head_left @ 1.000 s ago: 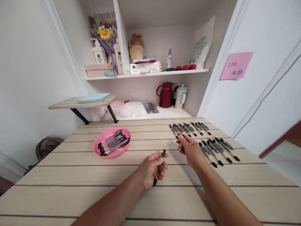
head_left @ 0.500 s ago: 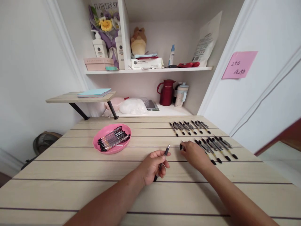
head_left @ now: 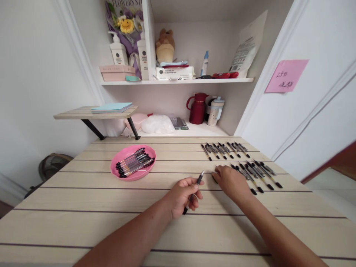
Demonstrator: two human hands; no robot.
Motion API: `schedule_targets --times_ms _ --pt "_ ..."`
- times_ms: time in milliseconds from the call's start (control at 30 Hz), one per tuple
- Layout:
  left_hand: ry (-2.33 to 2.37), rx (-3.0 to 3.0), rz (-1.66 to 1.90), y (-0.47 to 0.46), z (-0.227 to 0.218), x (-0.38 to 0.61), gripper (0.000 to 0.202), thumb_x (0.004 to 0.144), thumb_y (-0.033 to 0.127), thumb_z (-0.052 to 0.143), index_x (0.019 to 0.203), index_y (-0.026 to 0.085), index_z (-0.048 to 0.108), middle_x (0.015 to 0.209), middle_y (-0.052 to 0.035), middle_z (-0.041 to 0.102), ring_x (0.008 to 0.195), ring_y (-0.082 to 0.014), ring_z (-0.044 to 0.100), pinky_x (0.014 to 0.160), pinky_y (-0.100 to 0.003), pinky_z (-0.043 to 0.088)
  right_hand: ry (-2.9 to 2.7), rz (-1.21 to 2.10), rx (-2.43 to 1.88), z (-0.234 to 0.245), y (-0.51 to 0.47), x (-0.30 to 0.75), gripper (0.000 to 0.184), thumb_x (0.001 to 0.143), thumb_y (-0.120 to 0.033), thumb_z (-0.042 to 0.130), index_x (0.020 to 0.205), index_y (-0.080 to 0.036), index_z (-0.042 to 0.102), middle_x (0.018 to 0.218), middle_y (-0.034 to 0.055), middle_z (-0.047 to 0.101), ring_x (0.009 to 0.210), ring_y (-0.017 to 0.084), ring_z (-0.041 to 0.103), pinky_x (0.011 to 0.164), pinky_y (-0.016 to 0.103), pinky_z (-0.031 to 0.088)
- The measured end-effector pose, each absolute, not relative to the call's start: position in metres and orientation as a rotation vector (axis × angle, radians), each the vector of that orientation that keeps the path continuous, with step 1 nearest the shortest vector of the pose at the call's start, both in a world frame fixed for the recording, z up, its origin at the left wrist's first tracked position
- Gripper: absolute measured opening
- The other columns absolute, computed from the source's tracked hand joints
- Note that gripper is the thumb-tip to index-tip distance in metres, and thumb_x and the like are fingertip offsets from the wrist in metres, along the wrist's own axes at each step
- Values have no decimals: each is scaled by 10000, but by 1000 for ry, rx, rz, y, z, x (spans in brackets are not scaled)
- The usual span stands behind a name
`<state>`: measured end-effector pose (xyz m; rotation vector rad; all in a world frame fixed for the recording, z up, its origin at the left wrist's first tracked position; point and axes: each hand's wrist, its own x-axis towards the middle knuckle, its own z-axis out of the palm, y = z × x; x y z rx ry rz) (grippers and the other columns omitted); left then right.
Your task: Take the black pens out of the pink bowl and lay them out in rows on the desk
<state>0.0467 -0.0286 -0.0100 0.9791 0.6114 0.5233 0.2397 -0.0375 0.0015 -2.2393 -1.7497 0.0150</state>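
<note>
In the head view, my left hand (head_left: 183,196) is closed around an uncapped gel pen (head_left: 199,178). Its silver tip points up and away, and its black end sticks out below the fingers. My right hand (head_left: 230,180) rests low over the table, palm down, with its fingers pinched together. A small black piece, apparently a pen cap (head_left: 214,177), shows under its fingertips; the rest of it is hidden. Beside and partly beneath this hand lies a near row of pen parts (head_left: 258,176), with clear barrels and black ends.
A farther row of pen parts (head_left: 225,150) lies at the back right. To the left, a pink bowl (head_left: 113,168) holds several capped pens (head_left: 135,163). A small raised shelf (head_left: 72,113) stands at the back left. Behind the table are a red jug (head_left: 198,109) and a tumbler (head_left: 215,113).
My right hand's fingertips have shifted slightly, and the black piece under them now sits a little lower and tilted. My left hand keeps its hold on the pen. The view has moved slightly.
</note>
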Motion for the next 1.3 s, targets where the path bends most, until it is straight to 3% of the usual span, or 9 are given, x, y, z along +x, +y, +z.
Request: schedule_targets --times_ms 133,233,433,600,767,867,1000,1167,1300 --pt "610 966 542 -31 -10 48 314 704 322 583 966 174 492 658 23 543 400 -57 491 372 -172 326 -1350 657 -1762 9 -45 220 342 782 -469 407 688 -185 575 638 40 619 568 146 554 524 245 360" --pt "615 961 568 -33 -10 49 310 684 316 605 926 181 468 669 28 544 404 -53 491 368 -166 319 -1135 937 -1504 8 -48 200 358 678 -536 536 641 -181 555 571 8 592 531 124 520 504 233 354" --pt "617 944 561 -32 -10 50 273 689 309 592 884 192 442 638 39 549 360 -56 473 334 -165 274 -952 1038 -1312 2 -47 185 317 603 -460 662 563 -163 560 503 -22 547 476 77 437 515 223 343" --pt "585 918 532 -31 -10 50 262 723 355 556 904 187 467 606 36 542 364 -64 481 337 -168 283 -769 1256 -1145 5 -49 185 366 608 -500 648 746 -161 631 698 31 629 540 102 513 559 256 409" --pt "571 916 524 -32 -10 49 283 726 386 557 911 188 478 580 43 532 338 -44 434 334 -157 226 -806 1275 -1099 6 -50 186 316 559 -432 715 611 -147 588 564 -9 572 471 73 465 545 236 402" --pt "565 906 526 -33 -9 50 292 728 404 552 908 186 478 574 45 528 337 -39 418 337 -157 204 -763 1344 -1090 7 -50 187 367 588 -470 681 773 -158 623 719 29 630 513 89 495 557 252 414" --pt "577 903 527 -32 -8 50 272 735 397 544 892 185 475 576 42 525 333 -35 406 332 -160 190 -792 1353 -1149 6 -51 186 333 618 -477 656 642 -154 576 538 -13 548 453 83 445 518 243 391" --pt "571 912 540 -32 -9 51 253 748 382 530 898 188 468 567 44 516 319 -34 386 322 -163 186 -776 1396 -1081 4 -50 186 318 658 -463 627 769 -166 602 636 3 593 502 96 476 544 253 404" --pt "556 911 523 -31 -10 51 254 756 378 522 914 188 461 565 43 514 318 -38 386 315 -161 194 -782 1389 -1036 3 -49 187 281 630 -416 671 675 -149 593 561 -13 561 456 72 440 523 229 389"
